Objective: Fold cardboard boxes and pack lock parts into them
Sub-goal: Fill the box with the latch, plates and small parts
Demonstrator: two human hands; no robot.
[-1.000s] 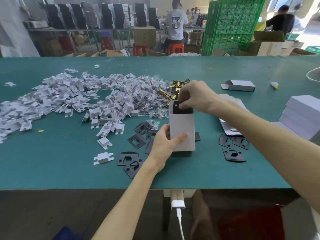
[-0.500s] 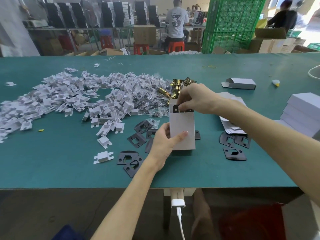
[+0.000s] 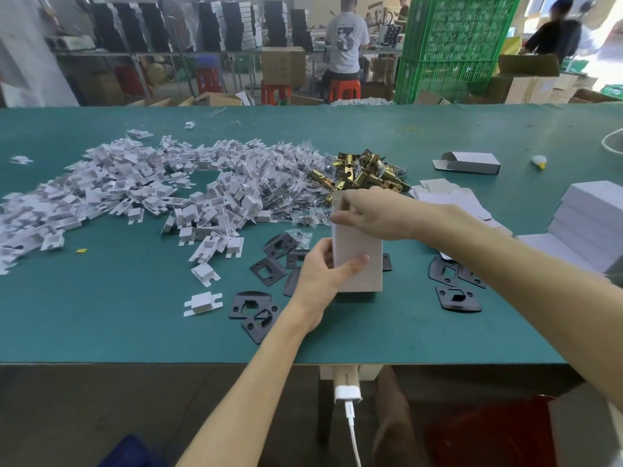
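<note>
The left hand (image 3: 320, 274) grips the lower left side of one upright white box (image 3: 362, 264), with the thumb across its front. The right hand (image 3: 371, 214) curls its fingers over the box's top end, pinching the flap. The box is on the green table (image 3: 101, 325) among black plates (image 3: 266, 271), about six to its left and three to its right. Beyond lie one pile of brass latches (image 3: 364, 173), one wide heap of white inserts (image 3: 135, 197), one folded box (image 3: 472, 163) lying flat, and one stack of boxes (image 3: 593, 224) at the right edge.
</note>
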